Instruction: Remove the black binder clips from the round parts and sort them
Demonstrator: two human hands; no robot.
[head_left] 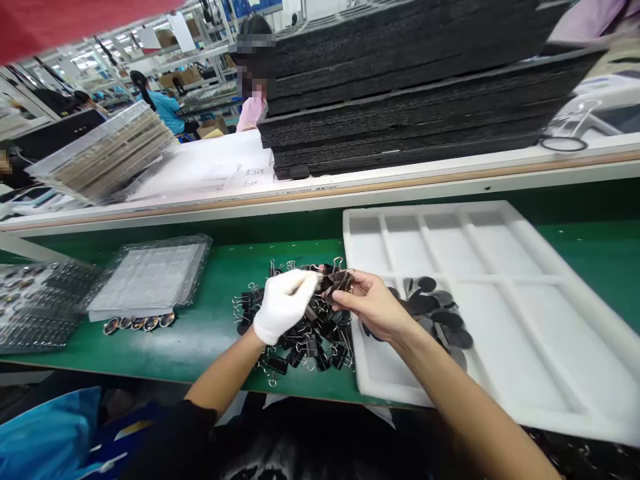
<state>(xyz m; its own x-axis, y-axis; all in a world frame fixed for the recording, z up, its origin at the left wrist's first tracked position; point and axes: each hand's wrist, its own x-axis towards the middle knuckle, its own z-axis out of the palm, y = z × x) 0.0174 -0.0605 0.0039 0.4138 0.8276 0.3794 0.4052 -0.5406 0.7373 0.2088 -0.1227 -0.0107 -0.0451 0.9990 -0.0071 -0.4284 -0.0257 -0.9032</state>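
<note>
Over a heap of black binder clips (313, 343), my two hands meet. My left hand (283, 303), in a white glove, is closed, its fingertips pinching at the left side of a black binder clip (336, 275). My right hand (373, 303) is bare, with thumb and fingers closed on the same clip from the right. Thin dark pieces show between the fingers, but I cannot make out their exact shape. Just right of my right hand, several flat black discs (445, 319) lie loose in a compartment of the white divided tray (520, 283).
On the green table (210, 340), clear plastic trays (150, 273) stand at left, with several small round shiny parts (139, 323) before them. Stacked black foam sheets (425, 87) fill the shelf behind. A blue-clad person (165, 107) sits far back.
</note>
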